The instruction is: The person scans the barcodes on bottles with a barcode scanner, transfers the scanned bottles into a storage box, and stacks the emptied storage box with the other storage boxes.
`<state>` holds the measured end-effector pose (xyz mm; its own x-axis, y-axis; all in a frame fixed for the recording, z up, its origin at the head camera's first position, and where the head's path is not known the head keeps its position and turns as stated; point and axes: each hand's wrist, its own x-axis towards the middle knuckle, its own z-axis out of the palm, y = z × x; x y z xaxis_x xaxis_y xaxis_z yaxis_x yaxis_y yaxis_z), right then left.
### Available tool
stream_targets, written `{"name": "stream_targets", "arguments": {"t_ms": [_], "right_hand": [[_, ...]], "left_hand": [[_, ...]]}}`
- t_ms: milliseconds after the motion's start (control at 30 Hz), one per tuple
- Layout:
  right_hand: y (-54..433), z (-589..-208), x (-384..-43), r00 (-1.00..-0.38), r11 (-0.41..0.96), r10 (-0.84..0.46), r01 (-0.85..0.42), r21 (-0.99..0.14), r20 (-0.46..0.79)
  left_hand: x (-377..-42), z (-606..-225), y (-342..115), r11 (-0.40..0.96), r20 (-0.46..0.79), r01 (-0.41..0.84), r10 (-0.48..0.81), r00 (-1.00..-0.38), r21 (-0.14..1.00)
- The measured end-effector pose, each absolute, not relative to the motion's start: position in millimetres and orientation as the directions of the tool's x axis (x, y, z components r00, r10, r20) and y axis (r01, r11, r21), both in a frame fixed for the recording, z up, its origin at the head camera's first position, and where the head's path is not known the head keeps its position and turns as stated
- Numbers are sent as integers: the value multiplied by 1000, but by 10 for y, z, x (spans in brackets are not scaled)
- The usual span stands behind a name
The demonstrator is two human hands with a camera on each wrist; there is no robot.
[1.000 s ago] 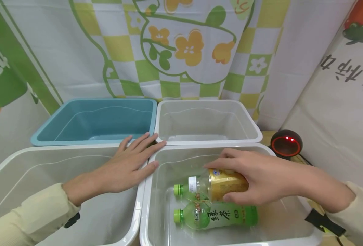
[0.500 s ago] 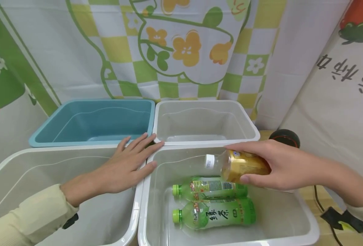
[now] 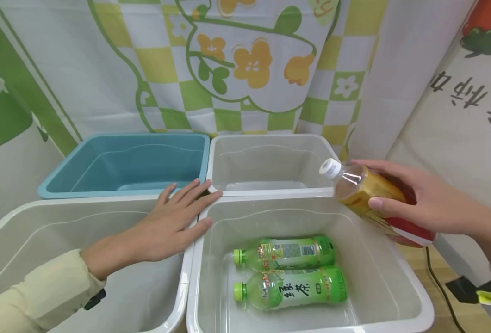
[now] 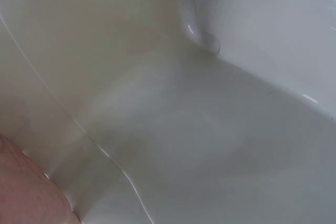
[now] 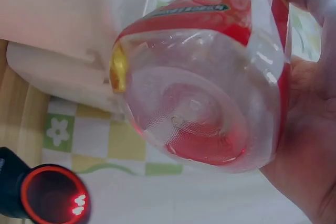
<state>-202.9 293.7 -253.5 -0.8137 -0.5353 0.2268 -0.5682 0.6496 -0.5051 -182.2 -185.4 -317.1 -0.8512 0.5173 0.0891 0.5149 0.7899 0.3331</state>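
Observation:
My right hand (image 3: pixel 412 199) grips a plastic drink bottle (image 3: pixel 366 189) with a white cap and a gold and red label. It is tilted, cap up and to the left, over the right rim of the front right bin (image 3: pixel 412 282). In the right wrist view the bottle's clear base (image 5: pixel 194 108) faces the camera. Two green tea bottles (image 3: pixel 295 289) with green caps lie side by side in that bin. My left hand (image 3: pixel 170 226) rests with fingers spread on the rims where the bins meet; the left wrist view shows mostly bin wall (image 4: pixel 105 40).
Behind stand a blue bin (image 3: pixel 124 194) and a smaller pale bin (image 3: pixel 278 191). A large pale bin (image 3: pixel 174 319) is at front left. A black scanner (image 5: pixel 55 195) with a red lit ring stands beyond the bottle. A cable (image 3: pixel 441 286) runs along the wooden table (image 3: pixel 466 319) at right.
My right hand has lifted the gold and red bottle out of the front right bin, moving right and up, and tilted it. The scanner is now hidden in the head view. My left hand stays put.

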Motion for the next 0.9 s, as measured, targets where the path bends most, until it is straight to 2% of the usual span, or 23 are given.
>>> {"name": "stream_targets", "arguments": {"t_ms": [267,500,633,733,900], "right_hand": [[3270,-2781,-2005,-898,625,-372,-429,-652,235],[3438,-2973,-2072,-921,537,-283,-383,-752,266],[3493,-3084,-2125,-928,440,-239,-367,-820,288],[3543,-3179,-2140,-922,300,-206,-378,-876,328],[3595,-3299,-2147,-922,140,-128,-383,-913,366]], "left_hand": [[-1821,-3169,-1860,789,91,518,520,-849,329],[-1825,-3186,-1855,791,87,515,517,-851,332],[-1826,-3200,-1845,789,84,513,518,-852,338],[-1832,-3203,-1836,786,86,520,524,-847,334],[-1841,-3183,-1839,784,98,531,530,-842,321]]}}
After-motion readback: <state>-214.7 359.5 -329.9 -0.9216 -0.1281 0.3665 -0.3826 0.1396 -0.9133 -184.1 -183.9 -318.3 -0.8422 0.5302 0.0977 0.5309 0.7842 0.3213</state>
